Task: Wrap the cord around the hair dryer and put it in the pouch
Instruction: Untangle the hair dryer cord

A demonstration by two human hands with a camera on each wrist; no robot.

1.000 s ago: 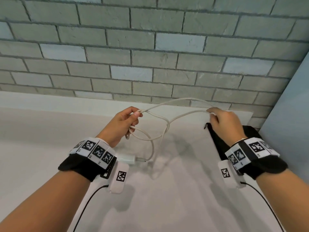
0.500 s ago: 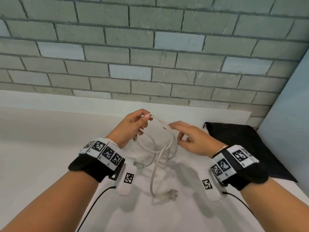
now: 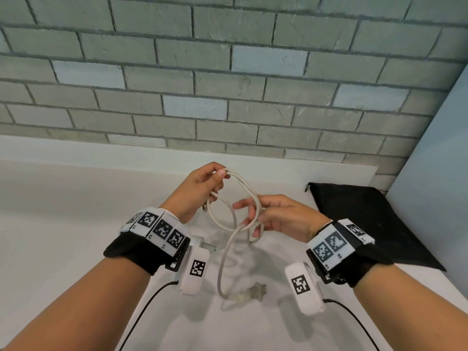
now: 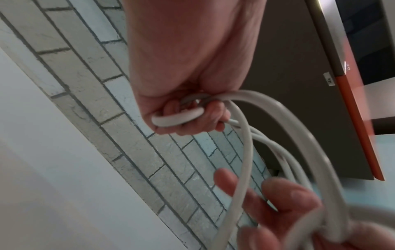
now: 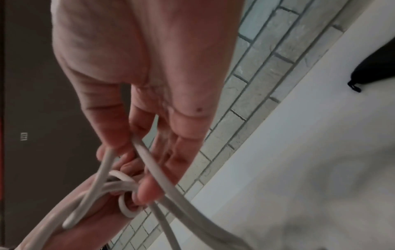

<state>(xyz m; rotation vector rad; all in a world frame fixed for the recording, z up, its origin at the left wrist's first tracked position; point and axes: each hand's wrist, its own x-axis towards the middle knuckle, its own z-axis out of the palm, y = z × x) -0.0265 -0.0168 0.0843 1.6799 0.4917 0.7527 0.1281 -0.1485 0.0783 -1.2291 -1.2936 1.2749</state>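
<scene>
My left hand [image 3: 222, 173] is raised over the white table and pinches the top of several loops of the white cord [image 3: 222, 262]; the left wrist view shows the fingers [image 4: 192, 116] curled round the strands. Just below and to the right, my right hand [image 3: 250, 214] pinches the hanging strands, with its thumb [image 5: 111, 128] pressed on the cord [image 5: 147, 162]. The cord's tail drops to the table and ends at the plug [image 3: 257, 291]. Only a white bit of the hair dryer [image 3: 201, 241] shows behind my left wrist. The black pouch [image 3: 367, 219] lies flat at the right.
A grey brick wall [image 3: 228, 84] runs along the back of the white table [image 3: 63, 249]. A pale blue panel [image 3: 443, 160] closes off the right side, just beyond the pouch. Black cables trail from both wrist cameras toward the near edge.
My right hand left the pouch side and swung left, bringing the cord to my left hand, and now holds the strands below it. The plug end has dropped onto the table.
</scene>
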